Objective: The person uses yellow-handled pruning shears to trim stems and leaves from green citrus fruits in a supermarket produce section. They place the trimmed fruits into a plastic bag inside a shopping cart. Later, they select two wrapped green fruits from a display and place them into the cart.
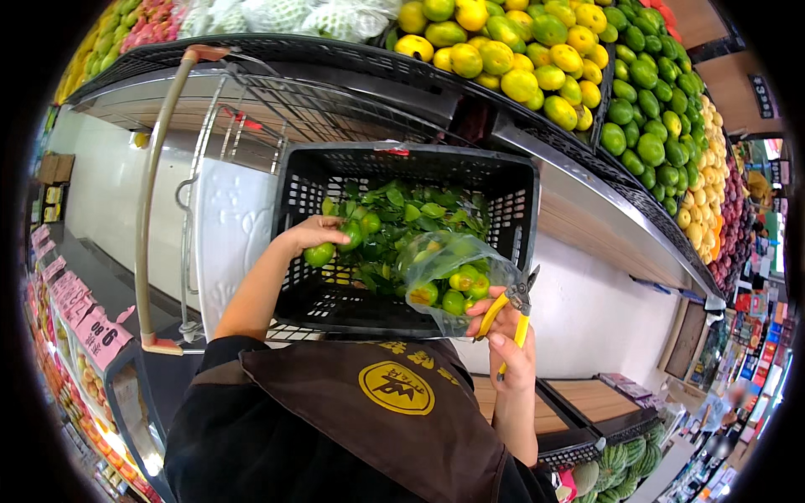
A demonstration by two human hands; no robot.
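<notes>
A black plastic crate (409,153) stands before me with leafy green cuttings (409,210) inside. My left hand (314,234) reaches over its left side, its fingers on a green citrus fruit (351,235); another green fruit (319,254) lies just below the fingers. In my right hand (506,336) are yellow-handled pruning shears (521,302), blades pointing up, handles apart. That hand also holds the rim of a clear plastic bag (440,251) with several green and yellowish citrus fruits in it, over the crate's lower right part.
A wire shopping cart (146,201) with a beige handle stands at the left. Sloping displays of yellow-green citrus (519,85) and green citrus (651,148) run along the top and right. A shelf edge with pink price signs (82,302) is at lower left; watermelons (619,465) lie at lower right.
</notes>
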